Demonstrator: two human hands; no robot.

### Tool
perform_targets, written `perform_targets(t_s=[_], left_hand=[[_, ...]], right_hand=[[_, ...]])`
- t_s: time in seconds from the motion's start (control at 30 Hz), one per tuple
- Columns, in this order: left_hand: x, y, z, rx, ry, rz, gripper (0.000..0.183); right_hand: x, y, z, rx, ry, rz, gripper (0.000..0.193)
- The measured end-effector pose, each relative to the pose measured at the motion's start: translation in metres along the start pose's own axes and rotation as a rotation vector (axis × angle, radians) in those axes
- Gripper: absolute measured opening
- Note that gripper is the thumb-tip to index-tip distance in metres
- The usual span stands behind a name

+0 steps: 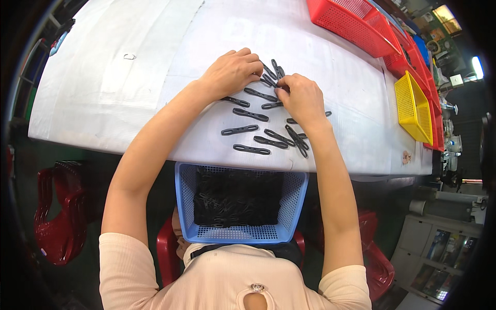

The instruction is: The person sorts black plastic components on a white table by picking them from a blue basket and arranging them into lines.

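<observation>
Several slim black plastic pieces with an oval slot at each end lie scattered on the white-covered table, one of them this slotted piece [250, 114]. My left hand [233, 71] is at the far end of the group, fingers curled and bent down by the pieces; what its fingertips hold is hidden. Just to the right, my right hand [301, 98] pinches the end of a black slotted piece between thumb and forefinger. Beyond both hands another black piece [278, 68] lies at a slant. Nearer to me, two pieces [296, 138] overlap.
On my lap, against the table edge, rests a blue perforated basket [240, 235] with many black pieces inside. Red baskets [356, 26] and a yellow basket [415, 111] line the table's right side. Red plastic chairs [62, 222] stand beside the white table [129, 103].
</observation>
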State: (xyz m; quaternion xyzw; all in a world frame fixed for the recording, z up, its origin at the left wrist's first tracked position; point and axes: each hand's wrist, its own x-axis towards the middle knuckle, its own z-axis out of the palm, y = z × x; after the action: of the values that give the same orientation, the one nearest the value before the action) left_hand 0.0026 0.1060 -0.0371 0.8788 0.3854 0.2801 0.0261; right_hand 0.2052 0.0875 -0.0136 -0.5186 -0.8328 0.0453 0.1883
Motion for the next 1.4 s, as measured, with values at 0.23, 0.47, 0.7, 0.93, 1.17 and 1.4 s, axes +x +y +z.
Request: perform_targets(t_s=[0.23,0.47,0.7,0.93,1.17,1.4], left_hand=[[-0.012,0.005,-0.026,-0.042,-0.211,-0.190,0.009],[0.017,0.002,0.002,0.008,0.037,-0.175,0.010],[0.019,-0.015,0.012,-0.090,0.017,-0.114,0.007],[0.007,-0.023,-0.015,-0.245,-0.122,-0.362,0.010],[0.002,-0.030,-0.012,-0.306,-0.046,-0.348,0.010],[0.003,-0.030,-0.010,-0.293,-0.019,-0.343,0.012]], right_hand=[[0.005,0.003,-0.017,0.244,-0.177,0.218,0.014],[0.013,0.003,0.006,-0.089,0.026,0.123,0.013],[0.014,0.007,0.001,-0.104,0.028,0.053,0.008],[0.019,0.012,0.007,-0.230,0.012,-0.054,0.012],[0.034,0.013,-0.022,0.062,-0.239,0.307,0.017],[0.027,0.015,-0.007,-0.022,-0.139,0.245,0.017]])
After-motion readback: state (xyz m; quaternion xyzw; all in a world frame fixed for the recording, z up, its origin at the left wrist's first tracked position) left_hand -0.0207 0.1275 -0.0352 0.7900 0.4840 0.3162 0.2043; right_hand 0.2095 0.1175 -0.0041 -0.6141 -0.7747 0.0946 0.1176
